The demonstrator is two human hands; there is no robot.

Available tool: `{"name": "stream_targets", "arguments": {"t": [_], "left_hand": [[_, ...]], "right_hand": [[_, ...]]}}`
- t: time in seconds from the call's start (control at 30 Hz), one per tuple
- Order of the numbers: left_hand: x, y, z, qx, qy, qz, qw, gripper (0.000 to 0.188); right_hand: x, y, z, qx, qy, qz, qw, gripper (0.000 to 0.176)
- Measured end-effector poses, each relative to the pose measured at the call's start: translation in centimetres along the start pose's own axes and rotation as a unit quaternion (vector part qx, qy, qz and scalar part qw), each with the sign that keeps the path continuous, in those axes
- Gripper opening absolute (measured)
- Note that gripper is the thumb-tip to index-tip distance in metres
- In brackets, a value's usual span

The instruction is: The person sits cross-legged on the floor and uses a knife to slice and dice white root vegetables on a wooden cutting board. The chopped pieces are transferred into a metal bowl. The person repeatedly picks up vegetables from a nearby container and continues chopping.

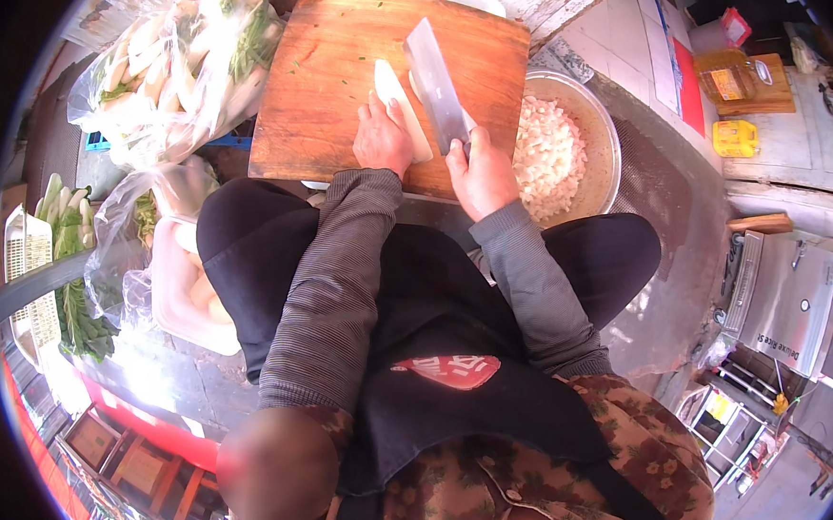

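Observation:
A wooden cutting board (320, 87) lies before me with a long piece of peeled white radish (408, 117) on it. My left hand (382, 137) rests on the board, its fingertips on the radish piece's left side. A metal cleaver (434, 76) is gripped by its handle in my right hand (483, 174), the blade tilted just right of the piece. Part of another pale piece shows at the blade's left edge; the rest is hidden. Close by the board's right edge, a round metal basin (606, 148) holds diced white radish (550, 159).
Clear plastic bags of white radishes (176, 74) stand left of the board. Nearer me on the left are a white plastic tub (168, 296) with pale pieces and leafy greens (74, 281) by a white basket (22, 248). My knees flank the board's near side.

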State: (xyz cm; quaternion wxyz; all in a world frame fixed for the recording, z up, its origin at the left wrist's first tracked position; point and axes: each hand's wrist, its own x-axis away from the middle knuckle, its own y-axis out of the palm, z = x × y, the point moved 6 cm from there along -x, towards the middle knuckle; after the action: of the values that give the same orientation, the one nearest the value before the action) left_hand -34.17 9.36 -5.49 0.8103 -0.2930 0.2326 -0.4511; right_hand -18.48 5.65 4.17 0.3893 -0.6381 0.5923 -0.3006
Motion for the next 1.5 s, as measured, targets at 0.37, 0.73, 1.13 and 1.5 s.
{"name": "stream_targets", "arguments": {"t": [0.37, 0.73, 1.13, 1.5], "left_hand": [[0.0, 0.0, -0.1, 0.009, -0.026, -0.014, 1.0, 0.053], [-0.3, -0.4, 0.5, 0.022, -0.049, -0.056, 0.997, 0.055], [-0.1, 0.1, 0.1, 0.021, -0.027, -0.055, 0.998, 0.053], [0.0, -0.1, 0.6, 0.014, -0.024, -0.018, 0.999, 0.048]], "right_hand": [[0.4, 0.5, -2.4, 0.064, 0.018, -0.083, 0.994, 0.026], [-5.6, 4.4, -3.3, 0.065, 0.094, -0.184, 0.976, 0.039], [-2.8, 2.5, -3.1, 0.126, 0.068, -0.194, 0.97, 0.035], [-0.2, 5.9, 0.6, 0.102, 0.06, -0.13, 0.984, 0.029]]}}
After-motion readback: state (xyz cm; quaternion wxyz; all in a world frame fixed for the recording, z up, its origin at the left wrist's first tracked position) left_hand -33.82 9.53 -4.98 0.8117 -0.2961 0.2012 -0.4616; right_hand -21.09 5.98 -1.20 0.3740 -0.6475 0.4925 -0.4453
